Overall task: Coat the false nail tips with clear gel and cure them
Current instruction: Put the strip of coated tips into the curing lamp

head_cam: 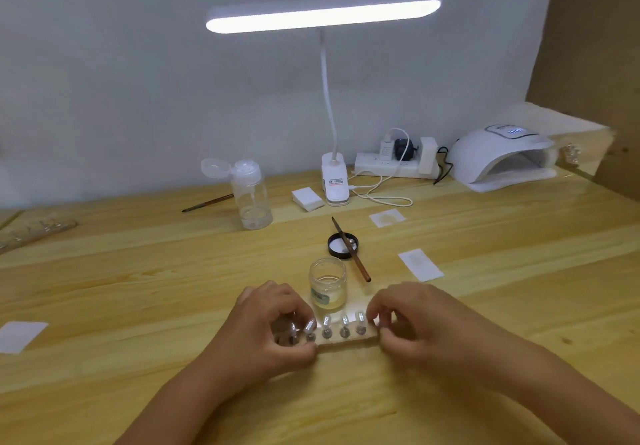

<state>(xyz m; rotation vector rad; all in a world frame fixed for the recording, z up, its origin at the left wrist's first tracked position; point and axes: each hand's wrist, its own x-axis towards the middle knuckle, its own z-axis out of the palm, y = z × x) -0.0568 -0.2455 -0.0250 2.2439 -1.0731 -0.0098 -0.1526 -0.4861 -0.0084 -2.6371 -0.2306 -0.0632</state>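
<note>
Just in front of the jar [328, 287] of clear gel, the left hand [277, 323] and right hand [412, 320] each pinch one end of a pale strip [346, 341] with curled fingers. A row of nail tips [344, 321] stands on the strip between them. Right behind the jar, a brush [353, 254] lies across a black lid [337, 249]. Far behind the jar to the right, against the wall, sits the white curing lamp [502, 157]; a pump bottle [251, 195] stands back left.

Desk lamp [322, 15] (lit), power strip [388, 167], pump bottle [251, 195], wooden table [138, 288]
</note>
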